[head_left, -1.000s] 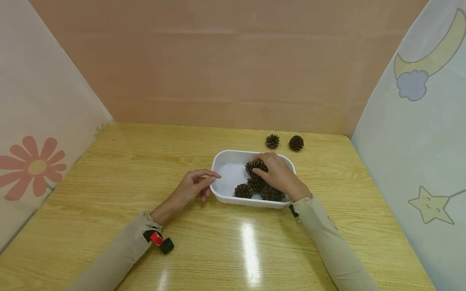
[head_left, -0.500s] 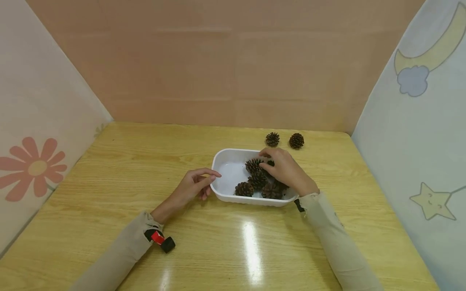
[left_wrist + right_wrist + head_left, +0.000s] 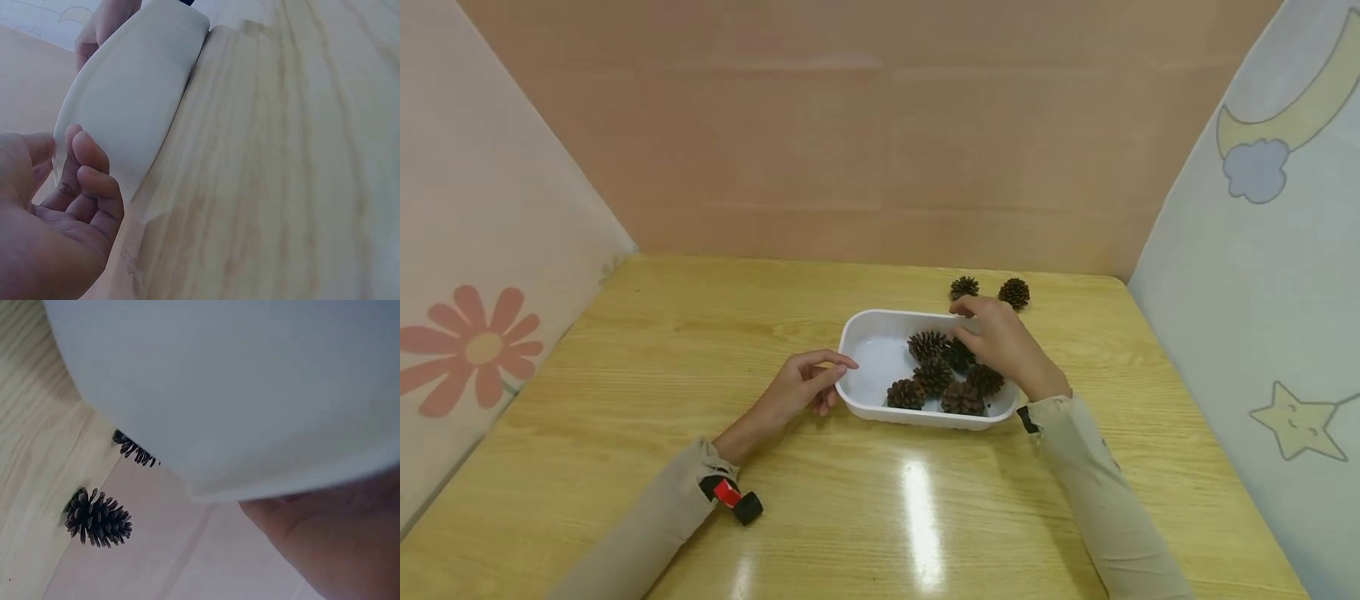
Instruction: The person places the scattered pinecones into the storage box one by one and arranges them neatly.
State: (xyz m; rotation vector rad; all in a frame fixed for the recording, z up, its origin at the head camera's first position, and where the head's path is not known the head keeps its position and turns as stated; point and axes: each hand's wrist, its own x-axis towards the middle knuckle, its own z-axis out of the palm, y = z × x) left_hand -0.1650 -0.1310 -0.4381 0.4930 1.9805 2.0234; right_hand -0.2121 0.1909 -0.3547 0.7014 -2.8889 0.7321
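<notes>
A white plastic tray (image 3: 872, 362) sits on the table, with several brown pine cones (image 3: 933, 377) gathered in its right part. At its left end, my left hand (image 3: 793, 387) pinches the rim between thumb and index finger; the left wrist view shows the other fingers (image 3: 100, 187) loosely bent against the outer wall. Over the tray's far right side hovers my right hand (image 3: 1011, 350), thumb and fingers apart, near a dark pine cone (image 3: 958, 354) that it partly covers. In the right wrist view the tray wall (image 3: 219, 394) hides most of that hand (image 3: 337, 544).
Behind the tray, two loose pine cones, one on the left (image 3: 964, 287) and one on the right (image 3: 1014, 293), lie near the table's back edge. A tan backdrop (image 3: 850, 150) rises there, with printed white panels (image 3: 1232, 308) at both sides.
My right hand has let go of a pine cone inside the tray and moved right and back toward the far rim. The left hand has stayed at the tray's left end.
</notes>
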